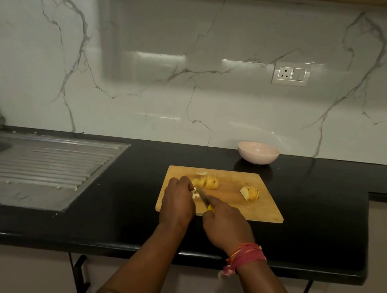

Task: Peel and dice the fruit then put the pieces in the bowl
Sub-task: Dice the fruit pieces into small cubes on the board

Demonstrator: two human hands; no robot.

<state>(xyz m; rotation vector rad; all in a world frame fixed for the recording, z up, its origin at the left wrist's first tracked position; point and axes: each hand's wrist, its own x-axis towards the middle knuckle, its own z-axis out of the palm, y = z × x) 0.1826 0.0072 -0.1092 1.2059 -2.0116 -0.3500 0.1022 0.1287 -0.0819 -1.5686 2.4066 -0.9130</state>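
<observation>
Wooden and pale, the cutting board [249, 205] lies on the black counter [128, 199], and both hands work over its near left corner. The left hand [178, 201] curls its fingers down onto small white fruit pieces [195, 193] at the board's left side, pinning them. The right hand [224, 224] is clamped round the yellow handle of a knife [205, 200], whose blade slants up and left so that its tip meets those white pieces just beside the left fingertips. Just beyond the hands sit two yellow-skinned sliced fruit chunks [207, 182], close together near the board's far edge, with a thin pale sliver [201, 172] behind them. A third sliced chunk [250, 193] lies well apart to the right, with bare board around it. The pink bowl [258, 152] stands on the counter behind the board's far right corner, near the marble-patterned wall [174, 67] and apart from the board. The board's near edge lies well back from the counter's front edge. To the left, a steel sink drainboard [32, 166] begins a little way from the board; to the right the counter runs on bare to its end. A red thread band [244, 255] wraps the right wrist. No readable writing shows on anything.
</observation>
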